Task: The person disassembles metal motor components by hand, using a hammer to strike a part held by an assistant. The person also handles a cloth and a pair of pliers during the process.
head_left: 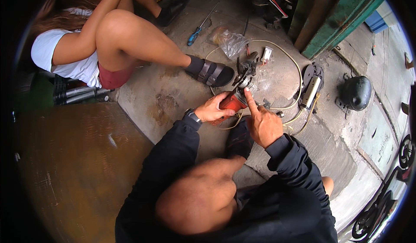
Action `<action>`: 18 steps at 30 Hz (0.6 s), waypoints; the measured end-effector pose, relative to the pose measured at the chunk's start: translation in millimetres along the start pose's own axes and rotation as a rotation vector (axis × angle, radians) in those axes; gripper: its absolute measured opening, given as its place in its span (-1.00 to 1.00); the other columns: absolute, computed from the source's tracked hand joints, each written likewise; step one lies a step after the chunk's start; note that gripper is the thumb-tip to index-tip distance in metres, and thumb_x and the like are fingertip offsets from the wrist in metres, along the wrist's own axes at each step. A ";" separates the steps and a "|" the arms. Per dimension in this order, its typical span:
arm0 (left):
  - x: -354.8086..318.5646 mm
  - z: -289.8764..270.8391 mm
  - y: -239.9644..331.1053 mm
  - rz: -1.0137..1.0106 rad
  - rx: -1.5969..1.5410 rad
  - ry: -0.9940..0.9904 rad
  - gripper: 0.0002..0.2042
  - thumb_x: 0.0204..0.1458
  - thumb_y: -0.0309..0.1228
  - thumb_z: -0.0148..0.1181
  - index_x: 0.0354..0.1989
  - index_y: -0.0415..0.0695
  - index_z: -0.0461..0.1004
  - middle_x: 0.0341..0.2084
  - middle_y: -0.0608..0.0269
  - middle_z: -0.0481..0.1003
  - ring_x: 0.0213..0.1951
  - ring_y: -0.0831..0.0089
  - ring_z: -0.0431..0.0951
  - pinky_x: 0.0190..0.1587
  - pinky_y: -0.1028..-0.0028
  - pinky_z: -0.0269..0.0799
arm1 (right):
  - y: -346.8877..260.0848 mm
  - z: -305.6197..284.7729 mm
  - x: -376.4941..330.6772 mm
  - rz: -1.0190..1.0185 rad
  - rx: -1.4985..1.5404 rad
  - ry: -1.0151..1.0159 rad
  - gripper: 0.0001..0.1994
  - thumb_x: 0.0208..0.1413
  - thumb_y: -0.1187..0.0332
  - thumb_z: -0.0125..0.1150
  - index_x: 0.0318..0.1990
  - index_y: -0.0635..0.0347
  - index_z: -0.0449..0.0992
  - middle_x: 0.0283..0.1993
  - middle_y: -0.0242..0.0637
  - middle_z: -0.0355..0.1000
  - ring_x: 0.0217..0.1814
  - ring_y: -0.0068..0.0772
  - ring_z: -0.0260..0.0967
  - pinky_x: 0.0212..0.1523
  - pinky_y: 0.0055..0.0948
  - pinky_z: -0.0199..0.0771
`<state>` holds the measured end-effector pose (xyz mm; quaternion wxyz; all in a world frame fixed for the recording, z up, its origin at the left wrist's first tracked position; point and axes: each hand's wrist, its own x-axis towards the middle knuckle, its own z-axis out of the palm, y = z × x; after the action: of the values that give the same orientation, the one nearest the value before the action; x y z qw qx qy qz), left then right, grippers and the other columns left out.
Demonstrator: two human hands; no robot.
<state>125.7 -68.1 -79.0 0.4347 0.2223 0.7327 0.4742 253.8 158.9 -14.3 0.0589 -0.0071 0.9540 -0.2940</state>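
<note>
A red angle grinder is gripped in my left hand, whose fingers and thumb wrap its body. Its metal head points away from me. The index finger of my right hand is stretched out and its tip is at the grinder's head, seemingly touching it. The other fingers of that hand are curled in with nothing visible in them. Just beyond the head lies a dark cluttered item that I cannot make out. A pale cable loops over the concrete around these things.
Another person's sandalled foot rests close left of the grinder. Farther off lie a blue-handled screwdriver, a clear plastic bag and a small white part. To the right are a white power strip and a dark rounded metal object.
</note>
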 end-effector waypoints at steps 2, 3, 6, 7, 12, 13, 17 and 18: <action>-26.3 -10.2 -2.8 -0.040 0.114 0.064 -0.17 0.01 -0.04 0.44 0.34 -0.28 0.21 0.13 -0.05 0.44 0.14 0.23 0.47 0.21 0.30 0.36 | -17.6 9.9 5.0 -0.049 0.034 -0.027 -0.12 0.13 0.31 0.18 0.56 -0.09 -0.17 -0.32 -0.01 0.50 -0.43 0.03 0.54 -0.35 -0.07 0.58; -24.1 -4.9 -5.3 -0.042 0.149 0.068 -0.16 0.01 -0.04 0.45 0.35 -0.28 0.20 0.15 -0.07 0.43 0.16 0.20 0.46 0.22 0.29 0.34 | -16.7 12.8 2.2 -0.035 0.020 -0.049 -0.12 0.12 0.31 0.18 0.56 -0.08 -0.17 -0.32 -0.01 0.50 -0.43 0.04 0.54 -0.35 -0.07 0.58; -22.2 -0.3 -11.2 -0.045 0.153 0.041 -0.13 -0.02 -0.05 0.46 0.37 -0.28 0.18 0.19 -0.11 0.40 0.21 0.12 0.42 0.27 0.27 0.31 | -14.9 22.8 -1.6 -0.010 0.016 -0.096 -0.11 0.12 0.31 0.19 0.56 -0.06 -0.17 -0.32 -0.01 0.49 -0.42 0.05 0.53 -0.34 -0.05 0.58; -23.6 -1.9 -16.0 0.002 0.143 0.064 -0.13 -0.03 -0.07 0.46 0.37 -0.27 0.18 0.21 -0.09 0.39 0.22 0.13 0.42 0.28 0.28 0.30 | -16.4 24.2 -1.8 -0.010 0.025 -0.106 -0.11 0.11 0.31 0.19 0.56 -0.05 -0.18 -0.32 -0.01 0.49 -0.42 0.05 0.53 -0.33 -0.05 0.58; -41.9 -5.0 -42.1 -0.004 0.283 0.142 -0.15 0.00 -0.06 0.43 0.37 -0.27 0.18 0.20 -0.08 0.39 0.21 0.14 0.43 0.28 0.29 0.29 | -17.7 29.1 3.4 -0.026 0.202 -0.196 -0.18 0.11 0.38 0.21 0.51 0.03 -0.06 -0.27 0.06 0.51 -0.34 0.14 0.54 -0.28 -0.04 0.56; -38.1 -3.5 -41.6 -0.014 0.228 0.122 -0.15 0.00 -0.05 0.42 0.37 -0.27 0.19 0.20 -0.08 0.40 0.21 0.14 0.43 0.28 0.29 0.30 | -11.4 25.2 5.7 -0.014 0.260 -0.205 -0.22 0.11 0.41 0.22 0.49 0.06 0.01 -0.27 0.07 0.52 -0.32 0.15 0.54 -0.27 -0.05 0.55; -41.6 -7.6 -41.5 -0.063 0.066 0.068 -0.15 0.01 -0.01 0.41 0.37 -0.28 0.19 0.18 -0.04 0.42 0.19 0.21 0.44 0.27 0.31 0.29 | 23.6 17.3 33.1 0.072 0.492 -0.010 -0.52 0.10 0.51 0.26 0.18 0.17 0.29 -0.38 -0.04 0.52 -0.30 0.14 0.52 -0.23 -0.11 0.48; -42.9 -8.6 -42.2 -0.070 0.037 0.058 -0.15 0.02 -0.01 0.41 0.37 -0.28 0.19 0.18 -0.01 0.42 0.19 0.25 0.44 0.27 0.32 0.28 | 43.2 25.8 44.4 0.093 0.452 0.009 -0.49 0.09 0.50 0.27 0.21 0.15 0.29 -0.33 -0.03 0.52 -0.24 0.13 0.52 -0.19 -0.12 0.50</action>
<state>144.5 -123.1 -96.8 0.4254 0.1907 0.7609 0.4513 213.6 178.0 -64.6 0.0682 0.0518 0.8634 -0.4971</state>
